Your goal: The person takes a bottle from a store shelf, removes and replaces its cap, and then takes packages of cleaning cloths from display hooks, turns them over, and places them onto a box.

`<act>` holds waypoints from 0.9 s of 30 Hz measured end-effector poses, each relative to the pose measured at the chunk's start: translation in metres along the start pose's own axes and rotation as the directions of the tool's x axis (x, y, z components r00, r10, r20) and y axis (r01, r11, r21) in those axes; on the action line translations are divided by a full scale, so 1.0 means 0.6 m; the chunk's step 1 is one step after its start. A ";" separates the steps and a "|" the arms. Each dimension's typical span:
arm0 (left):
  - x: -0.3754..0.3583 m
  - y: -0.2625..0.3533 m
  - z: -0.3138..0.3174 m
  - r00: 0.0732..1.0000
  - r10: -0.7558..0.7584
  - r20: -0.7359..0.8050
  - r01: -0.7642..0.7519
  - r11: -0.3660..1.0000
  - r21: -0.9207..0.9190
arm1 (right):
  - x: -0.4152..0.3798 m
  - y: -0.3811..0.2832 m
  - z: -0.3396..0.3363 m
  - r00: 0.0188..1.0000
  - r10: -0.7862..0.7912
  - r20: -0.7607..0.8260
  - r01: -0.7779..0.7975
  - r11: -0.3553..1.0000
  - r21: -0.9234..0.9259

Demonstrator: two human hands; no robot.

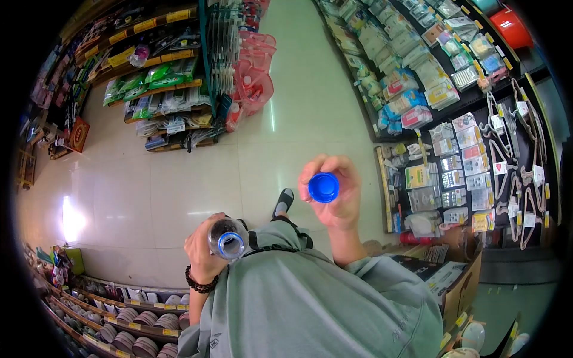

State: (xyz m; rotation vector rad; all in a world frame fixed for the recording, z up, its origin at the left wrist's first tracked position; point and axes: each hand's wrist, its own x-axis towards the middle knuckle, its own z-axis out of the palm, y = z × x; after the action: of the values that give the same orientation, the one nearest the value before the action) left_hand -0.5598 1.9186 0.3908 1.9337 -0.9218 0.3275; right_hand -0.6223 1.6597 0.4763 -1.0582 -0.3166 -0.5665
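L hand (203,247) wrapped tight round open bottle (227,240) — cap off. R hand (334,194), up & right of bottle, pinches blue cap (323,187) in fingertips — apart from it.

Left hand (203,247) curled in grip, low near torso; right hand (334,194) raised, fingers pinching.

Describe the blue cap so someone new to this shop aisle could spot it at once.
Start at the pale tiled floor between the shelves, then find the right hand raised above the green shirt. The blue cap sits in its fingertips: a solid blue disc, unlike the open-necked bottle in the left hand.
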 end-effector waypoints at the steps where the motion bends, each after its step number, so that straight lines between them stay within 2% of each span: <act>1: -0.001 -0.001 0.001 1.000 0.012 -0.002 -0.012 1.000 0.028 | -0.003 0.000 0.000 1.000 0.014 -0.018 -0.014 1.000 0.001; 4: -0.002 -0.004 0.003 0.999 0.040 -0.002 -0.039 0.995 0.091 | -0.008 0.000 0.003 0.997 0.047 -0.056 -0.046 0.999 0.017; 9: 0.001 -0.001 0.004 0.999 0.041 -0.008 -0.040 0.994 0.103 | -0.010 0.001 0.003 0.996 0.078 -0.031 -0.076 0.995 0.062; 15: 0.001 0.008 0.005 0.999 -0.027 0.039 0.027 1.000 -0.008 | -0.012 0.005 -0.003 0.996 0.093 -0.002 -0.092 0.991 0.094; 27: 0.011 0.020 0.014 1.000 -0.011 0.014 0.011 1.000 0.008 | -0.025 -0.004 -0.010 0.989 0.129 -0.066 -0.124 0.990 0.071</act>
State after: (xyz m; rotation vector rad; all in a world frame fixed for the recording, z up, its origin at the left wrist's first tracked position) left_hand -0.5652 1.9050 0.3977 1.9502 -0.9197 0.3120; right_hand -0.6361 1.6575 0.4678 -0.9835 -0.2030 -0.4749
